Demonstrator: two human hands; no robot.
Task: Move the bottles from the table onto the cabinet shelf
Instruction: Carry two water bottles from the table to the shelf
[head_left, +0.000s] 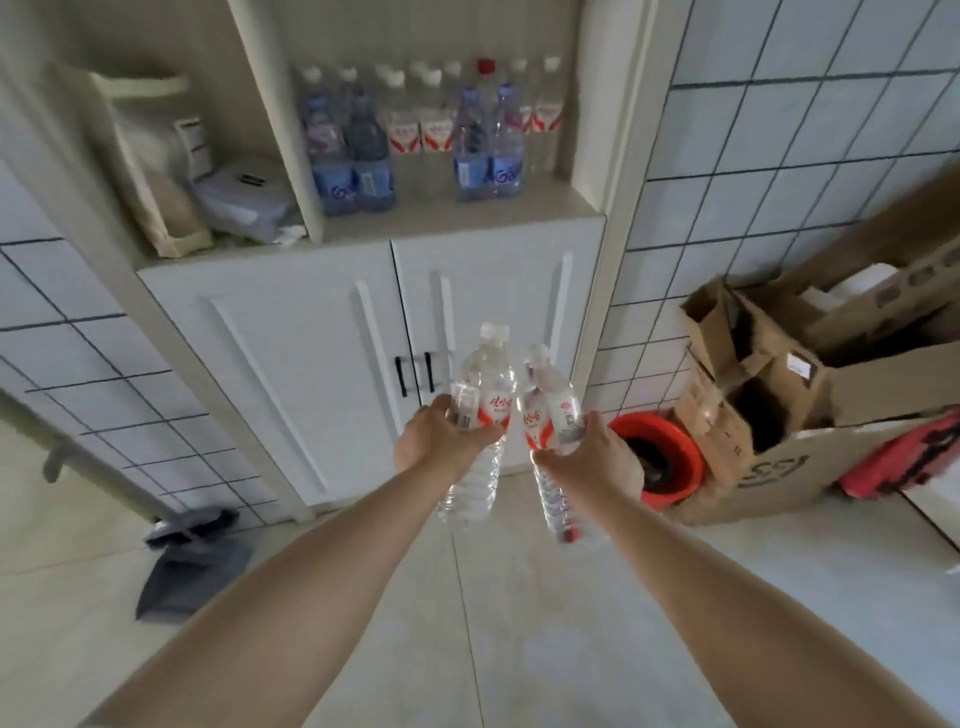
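Observation:
My left hand grips a clear water bottle with a white cap and a red-and-white label, held out in front of the white cabinet doors. My right hand grips a second bottle of the same kind, tilted a little left so the two bottles almost touch at their labels. Both bottles are below the cabinet shelf. On that shelf stand several bottles: blue-labelled ones in front and red-and-white labelled ones behind. The table is out of view.
The left shelf compartment holds a beige bag and a plastic-wrapped bundle. Open cardboard boxes and a red bucket stand on the floor at the right. A grey dustpan lies on the floor at the left.

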